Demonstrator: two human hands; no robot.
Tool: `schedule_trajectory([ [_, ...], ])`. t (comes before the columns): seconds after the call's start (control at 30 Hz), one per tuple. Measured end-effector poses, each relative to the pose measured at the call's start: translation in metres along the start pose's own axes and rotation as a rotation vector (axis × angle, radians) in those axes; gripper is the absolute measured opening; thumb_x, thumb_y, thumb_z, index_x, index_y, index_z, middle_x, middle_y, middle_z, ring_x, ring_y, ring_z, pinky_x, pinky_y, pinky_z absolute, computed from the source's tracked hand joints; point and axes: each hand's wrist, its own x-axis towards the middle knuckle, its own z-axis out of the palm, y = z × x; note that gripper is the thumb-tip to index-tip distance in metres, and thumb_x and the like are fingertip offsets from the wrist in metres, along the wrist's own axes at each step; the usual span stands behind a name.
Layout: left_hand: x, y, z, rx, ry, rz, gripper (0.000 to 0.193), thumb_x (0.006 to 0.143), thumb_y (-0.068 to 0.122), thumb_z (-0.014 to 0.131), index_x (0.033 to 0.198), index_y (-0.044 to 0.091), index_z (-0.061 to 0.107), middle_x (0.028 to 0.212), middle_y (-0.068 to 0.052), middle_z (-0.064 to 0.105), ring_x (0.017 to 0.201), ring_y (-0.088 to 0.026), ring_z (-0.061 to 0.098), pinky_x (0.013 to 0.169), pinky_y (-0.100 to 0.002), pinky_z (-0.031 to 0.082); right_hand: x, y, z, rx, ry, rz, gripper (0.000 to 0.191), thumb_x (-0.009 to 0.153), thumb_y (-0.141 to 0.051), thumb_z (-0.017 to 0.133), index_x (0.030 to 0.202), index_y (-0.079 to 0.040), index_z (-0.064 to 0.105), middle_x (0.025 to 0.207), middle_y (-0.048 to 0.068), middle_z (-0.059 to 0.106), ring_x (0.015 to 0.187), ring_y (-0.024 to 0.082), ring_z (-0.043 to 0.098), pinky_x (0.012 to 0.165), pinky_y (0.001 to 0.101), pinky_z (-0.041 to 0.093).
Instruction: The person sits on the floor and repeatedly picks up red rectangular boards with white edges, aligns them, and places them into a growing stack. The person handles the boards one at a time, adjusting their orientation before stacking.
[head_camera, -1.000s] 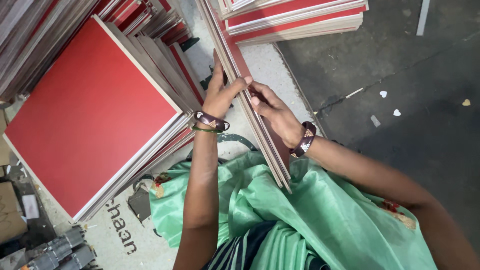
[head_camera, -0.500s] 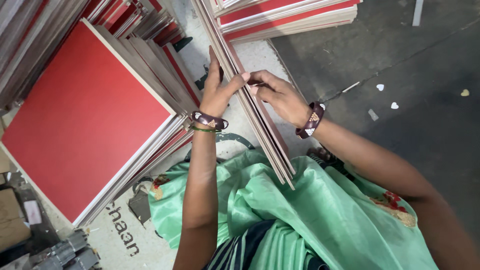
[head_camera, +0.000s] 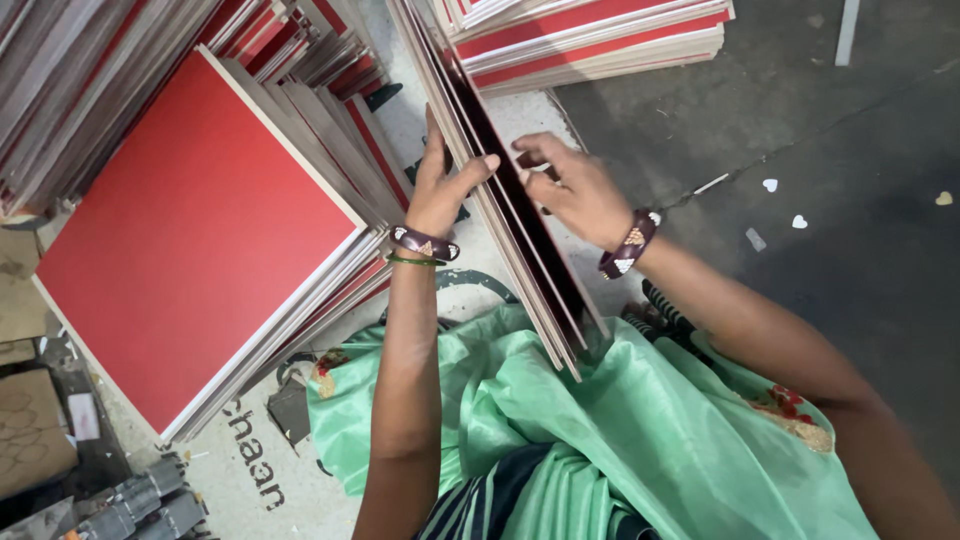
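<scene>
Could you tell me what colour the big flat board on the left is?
Red, pale-edged board; head view.

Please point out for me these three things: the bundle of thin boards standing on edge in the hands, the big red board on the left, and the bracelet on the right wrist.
Bundle of boards (head_camera: 520, 260), head view, edge below hands.
Red board (head_camera: 190, 240), head view, middle of red face.
Bracelet (head_camera: 628, 244), head view, band on right wrist.
</scene>
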Motion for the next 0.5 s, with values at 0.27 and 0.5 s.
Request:
schedule_trajectory([
  [0.27,-0.008,0.001,-0.007,-0.108,-0.024,0.042,0.105,0.086,0.015,0.075,0.165,-0.002,0.008,0.157,-0.017,0.044,0.140,-0.023,0.047,0.119,-0.034,0.039,-0.003,0.043,-0.073,-0.395,0.049,-0.161,0.050,0.092,0.002,0.060,0.139,-0.014,0.065,0.084,0.012,0.073,0.062,0.019,0.070,0.060,0.0312,0.057],
  [0.5,-0.009,0.014,-0.003,-0.159,-0.015,-0.066,0.112,0.079,0.018,0.075,0.163,0.001,0.004,0.141,-0.016,0.052,0.118,-0.021,0.059,0.102,-0.035,0.053,-0.015,0.105,-0.156,-0.641,0.087,0.136,0.029,0.100,-0.004,0.062,0.121,-0.016,0.078,0.086,0.009,0.075,0.064,0.017,0.066,0.067,0.0342,0.057],
])
